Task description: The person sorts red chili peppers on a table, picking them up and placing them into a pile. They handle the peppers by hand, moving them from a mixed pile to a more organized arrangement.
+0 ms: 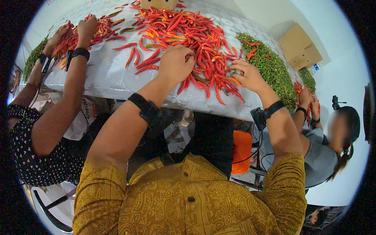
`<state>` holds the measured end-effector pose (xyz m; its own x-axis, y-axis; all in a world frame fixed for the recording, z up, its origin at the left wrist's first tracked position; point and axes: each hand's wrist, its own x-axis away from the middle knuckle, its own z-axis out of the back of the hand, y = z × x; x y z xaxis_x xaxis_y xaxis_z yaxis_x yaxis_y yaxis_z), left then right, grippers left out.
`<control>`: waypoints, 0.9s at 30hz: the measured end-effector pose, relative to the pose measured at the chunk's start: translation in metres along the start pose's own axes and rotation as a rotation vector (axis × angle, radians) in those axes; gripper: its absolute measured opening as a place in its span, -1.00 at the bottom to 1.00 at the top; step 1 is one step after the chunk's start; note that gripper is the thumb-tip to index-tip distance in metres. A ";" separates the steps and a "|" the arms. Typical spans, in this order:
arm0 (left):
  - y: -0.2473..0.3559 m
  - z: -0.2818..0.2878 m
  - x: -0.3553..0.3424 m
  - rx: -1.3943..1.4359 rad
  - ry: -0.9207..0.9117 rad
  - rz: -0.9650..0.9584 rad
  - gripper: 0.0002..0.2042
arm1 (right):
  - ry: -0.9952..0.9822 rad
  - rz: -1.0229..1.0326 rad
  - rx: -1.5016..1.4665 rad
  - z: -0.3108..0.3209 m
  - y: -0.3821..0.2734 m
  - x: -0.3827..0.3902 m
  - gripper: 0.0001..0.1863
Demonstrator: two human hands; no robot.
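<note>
While my left hand [175, 62] curls shut on red chillies [196, 35] mid-worktop [105, 76], my right hand [247, 75] rests half-open at the heap's right edge; better to pinch single stems.

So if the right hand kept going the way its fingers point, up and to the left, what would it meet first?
The right hand already touches the red chilli pile; going on, it would push deeper into those chillies, probably toward the left hand, though depth is unclear.
</note>
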<state>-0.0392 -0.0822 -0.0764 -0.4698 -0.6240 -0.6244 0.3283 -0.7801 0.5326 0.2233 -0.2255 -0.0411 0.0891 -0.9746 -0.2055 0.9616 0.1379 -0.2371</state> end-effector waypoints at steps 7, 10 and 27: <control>-0.001 -0.002 0.000 -0.001 0.022 0.005 -0.85 | -0.085 -0.059 0.088 0.008 0.006 -0.002 -0.83; -0.002 -0.003 0.000 -0.003 0.017 0.003 -0.84 | -0.166 -0.232 0.268 0.020 0.014 0.002 -0.85; 0.001 0.003 -0.001 -0.017 -0.015 0.002 -0.83 | -0.088 0.002 0.185 0.003 0.008 -0.032 -0.77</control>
<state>-0.0414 -0.0823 -0.0737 -0.4815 -0.6249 -0.6146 0.3427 -0.7796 0.5242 0.2290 -0.1941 -0.0336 0.1052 -0.9872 -0.1196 0.9920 0.1126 -0.0570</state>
